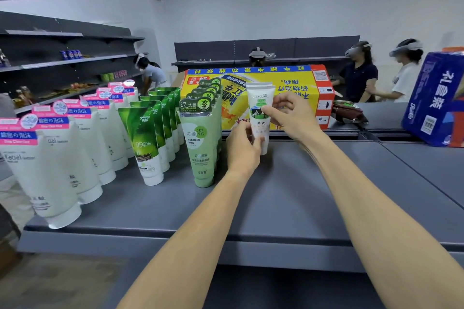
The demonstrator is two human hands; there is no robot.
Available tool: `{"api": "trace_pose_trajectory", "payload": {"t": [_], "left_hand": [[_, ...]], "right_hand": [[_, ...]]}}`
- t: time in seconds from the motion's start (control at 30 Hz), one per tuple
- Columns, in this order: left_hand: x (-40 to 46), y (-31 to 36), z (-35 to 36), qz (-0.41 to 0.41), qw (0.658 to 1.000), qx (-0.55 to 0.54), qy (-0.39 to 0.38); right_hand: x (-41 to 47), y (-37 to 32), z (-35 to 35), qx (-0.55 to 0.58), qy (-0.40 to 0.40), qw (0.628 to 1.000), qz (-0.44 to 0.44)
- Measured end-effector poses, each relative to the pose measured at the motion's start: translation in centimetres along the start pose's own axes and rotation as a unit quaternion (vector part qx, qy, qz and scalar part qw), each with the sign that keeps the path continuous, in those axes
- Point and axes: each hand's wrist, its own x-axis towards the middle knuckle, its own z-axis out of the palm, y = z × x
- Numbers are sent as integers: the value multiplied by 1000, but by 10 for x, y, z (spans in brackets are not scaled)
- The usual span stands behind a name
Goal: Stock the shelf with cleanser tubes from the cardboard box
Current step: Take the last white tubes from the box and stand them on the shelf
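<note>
Shelving of flat grey metal [288,195] fills the lower half of the view, smooth and matte, with a folded front lip. At its back edge, around 12 o'clock, lies a long cardboard box [296,83] printed glossy yellow with a blue band and a red end, its Chinese writing upside down. At 3 o'clock a dark blue carton [437,98] with white Chinese characters stands tilted.

Rows of soft plastic tubes stand cap-down toward 9 o'clock. Farthest left are white tubes [42,173] reading "Facial" with pink and blue header tags. Next come green leaf-print tubes [147,143] marked "99" and "FRESH". Then pale green tubes [200,148] reading "SEAWEED MIRE".

Just right of those, near centre, one white cleanser tube [261,118] with a small green picture label and black Chinese characters stands upright, cap on the shelf. The left hand [242,145] pinches its lower part, thumb across the front. The right hand [292,118] grips its middle from the right, fingers curled around it.
</note>
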Motion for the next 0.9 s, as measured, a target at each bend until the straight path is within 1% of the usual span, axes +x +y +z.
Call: {"api": "trace_pose_trajectory", "payload": {"t": [0.53,0.67,0.77,0.9], "left_hand": [[-4,5,-4,-5,1000,-6,2],[-8,11,-8,-13,1000,-24,3],[-11,14,-8,-25,999,-39,-1],[-17,19,-13,-31,1000,1,-3]], "right_hand": [[3,5,5,-31,10,999,-13],[1,4,4,-42,12,999,-11],[0,2,2,-29,21,999,-9],[-5,-1,4,-45,18,999,-17]]}}
